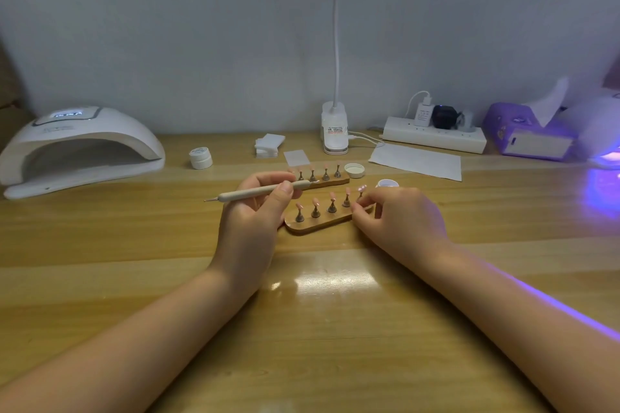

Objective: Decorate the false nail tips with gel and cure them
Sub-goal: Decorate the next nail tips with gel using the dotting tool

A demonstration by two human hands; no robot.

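Near the middle of the pale wooden desk (308, 329), the left hand (250, 211) curls its thumb and fingers closed round a slim beige dotting pen with a fine metal tip (258, 192). The pen lies almost level, its long axis running left to right, the tip pointing toward the desk's left edge and slightly toward the near edge.

The right hand (401, 221) has its fingertips (360, 208) drawn together at the right end of the nearer oblong wooden stand (322, 223); whether they pinch the end peg or only touch it cannot be told. This stand carries a row of small metal pegs topped with pink false nail tips (332, 196), and its long axis slants from near-left to far-right.

Just beyond lies a second wooden stand with four pegs (330, 178), partly behind the left hand. Beside it, toward the right, sit a white jar lid (355, 170) and an open white jar (388, 183).

Toward the far left corner stands a white arched curing lamp (80, 147), with a small closed white jar (200, 157) to its right.
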